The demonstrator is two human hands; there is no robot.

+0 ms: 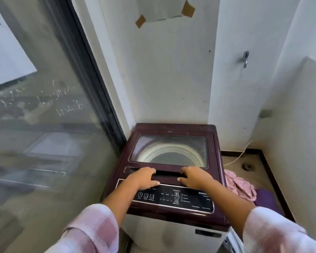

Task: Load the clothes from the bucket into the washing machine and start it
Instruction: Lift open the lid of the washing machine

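A top-loading washing machine (173, 223) with a maroon top stands in the corner. Its glass lid (170, 150) lies flat and closed, and the drum shows through it. My left hand (144, 178) and my right hand (193, 177) both grip the lid's front handle recess (167, 174), fingers curled into it and thumbs on the front lip. The black control panel (173, 198) sits just below my hands. Pink clothes (239, 185) are heaped to the right of the machine, over something purple (265, 197); I cannot tell whether that is the bucket.
A glass sliding door (44, 115) with a dark frame runs along the left. White walls close in behind and on the right, with a tap (245, 58) on the wall. A hose (239, 154) and a floor drain (247, 167) lie at the right.
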